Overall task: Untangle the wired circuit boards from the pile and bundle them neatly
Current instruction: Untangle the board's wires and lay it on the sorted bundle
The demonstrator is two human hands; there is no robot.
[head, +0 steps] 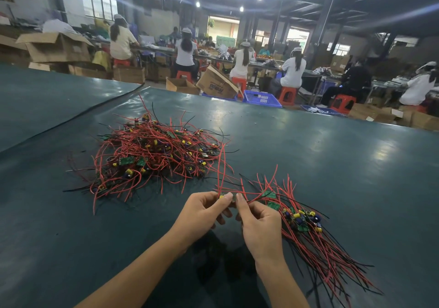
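Early stage, judging by the heaps: left hand (204,209) and right hand (261,227) both pinch one wired circuit board (222,196). Small aligned bundle (308,234) lies right of the hands; big tangled pile (154,155) beyond them remains.

Both our forearms come in bare from the near side, angled toward each other. Our left hand (204,209) and right hand (259,224) meet in the middle, thumbs on top and fingers curled under, thumb tips almost touching, both pinching one little circuit board (222,196) between them.
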